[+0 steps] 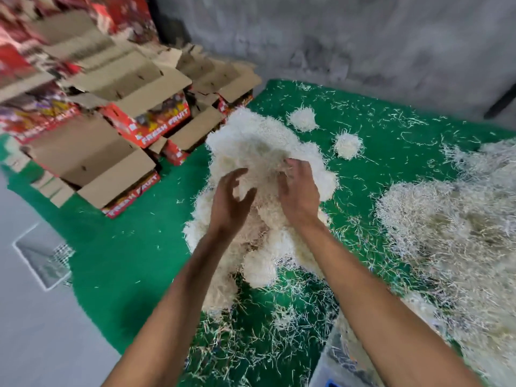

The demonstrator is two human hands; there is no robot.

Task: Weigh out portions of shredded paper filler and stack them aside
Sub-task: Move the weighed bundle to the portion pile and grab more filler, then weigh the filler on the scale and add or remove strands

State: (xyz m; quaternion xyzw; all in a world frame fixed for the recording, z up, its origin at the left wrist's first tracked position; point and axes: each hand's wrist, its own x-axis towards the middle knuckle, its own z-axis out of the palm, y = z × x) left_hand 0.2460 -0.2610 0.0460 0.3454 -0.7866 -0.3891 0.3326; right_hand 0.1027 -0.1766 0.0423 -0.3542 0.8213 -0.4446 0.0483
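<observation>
1. Right hand (pixel 297 195): fingers curled down into the top of the stacked portions (pixel 259 191), gripping a wad of the shredded paper.
2. Left hand (pixel 231 199): spread, fingers loosely bent, just beside the stack's left flank; whether touching it, impossible to tell.
3. Stack directly ahead of both hands, on the green mat (pixel 125 247), long axis running away from the body and slightly leftward, toward the fruit boxes (pixel 139 118).
4. Right hand nearer the crown of the stack; left hand lower and free to steady that side.
5. Loose filler heap (pixel 452 227) well to the right, apart from the stack, a strip of littered mat between.
6. Two small clumps (pixel 303 118) (pixel 347 145) beyond the stack, to its right, near but separate.
7. Open room: bare mat to the left, between stack and boxes. Far end of the stack close to the nearest box, so little room there.
8. Likely step: settling a portion onto the stack; a soft, springy pile, probably apt to slump.
</observation>
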